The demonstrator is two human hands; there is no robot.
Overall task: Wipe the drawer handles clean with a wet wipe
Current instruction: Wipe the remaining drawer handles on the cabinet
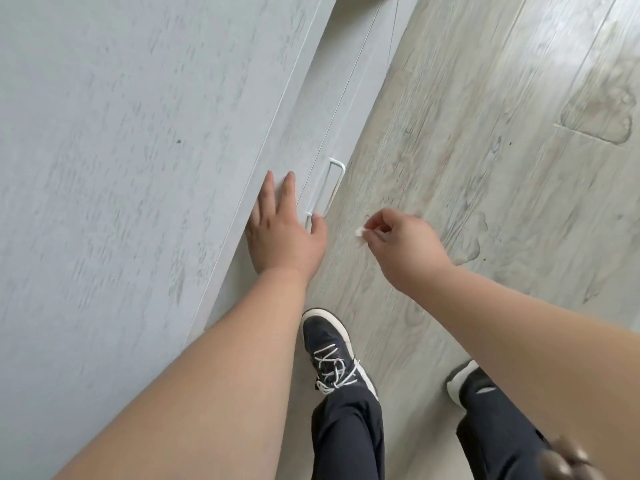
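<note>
Two bare hands work beside a pale grey wood-grain cabinet [121, 168] standing on a light grey wood-plank floor [485, 116] marked with darker patches. One white metal bar drawer handle [334, 187] is fully visible on the cabinet front; a second is only partly seen beside the left thumb. Left hand [284, 230] lies flat with fingers spread against the cabinet edge. Right hand [401, 240] pinches one small white wet wipe [361, 232], held near the handle, apart from it. Two dark shoes [332, 351] stand on the floor.
</note>
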